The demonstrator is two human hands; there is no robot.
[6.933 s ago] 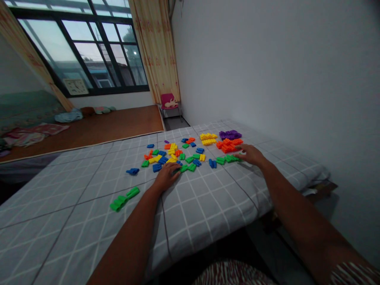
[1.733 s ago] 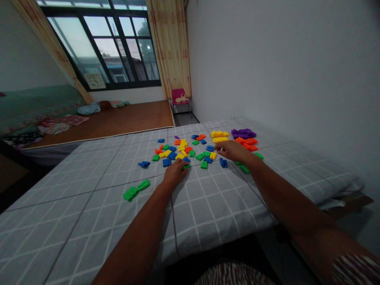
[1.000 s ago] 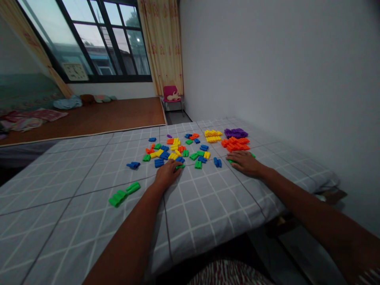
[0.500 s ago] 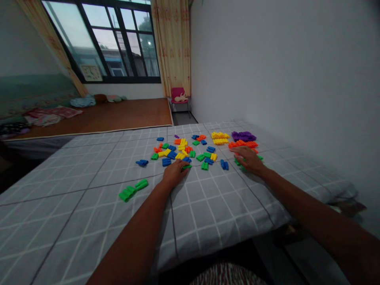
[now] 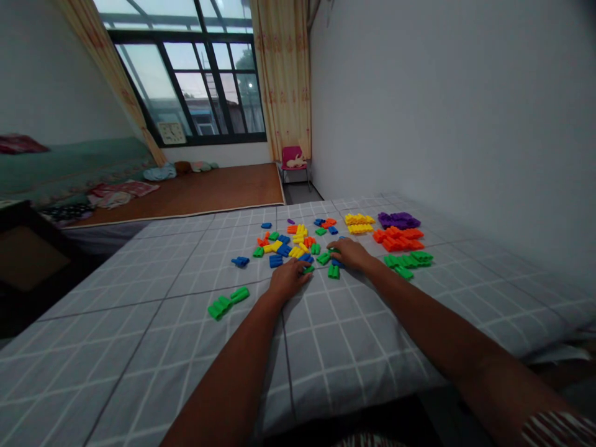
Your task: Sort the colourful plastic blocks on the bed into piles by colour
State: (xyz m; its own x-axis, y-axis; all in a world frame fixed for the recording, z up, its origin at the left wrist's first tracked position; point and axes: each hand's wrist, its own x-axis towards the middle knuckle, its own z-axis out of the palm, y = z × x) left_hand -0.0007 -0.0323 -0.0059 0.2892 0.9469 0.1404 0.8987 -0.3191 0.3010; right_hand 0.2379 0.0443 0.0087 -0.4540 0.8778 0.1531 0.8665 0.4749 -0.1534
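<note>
Small plastic building blocks lie on a grey checked cloth (image 5: 186,347). My left hand (image 5: 289,279) rests at the near edge of the scattered blocks, its fingers closed on a green block (image 5: 308,269). Just right of it, my right hand (image 5: 351,253) reaches in from the right, with thumb and fingertips around another green block (image 5: 334,251). That hand partly covers a blue block (image 5: 337,263). A green block (image 5: 333,272) lies below its fingers. Blue blocks (image 5: 283,249) and yellow blocks (image 5: 298,251) lie beyond my left hand.
Sorted to the right are yellow blocks (image 5: 359,223), purple blocks (image 5: 398,220), orange blocks (image 5: 398,238) and green blocks (image 5: 408,259). A joined green piece (image 5: 228,303) lies at left. Behind are a wall (image 5: 442,112), a pink chair (image 5: 292,155) and a bed platform (image 5: 223,189).
My right hand has moved left from the sorted green blocks to the scattered ones. My left hand stays by its green block. The camera view has shifted a little.
</note>
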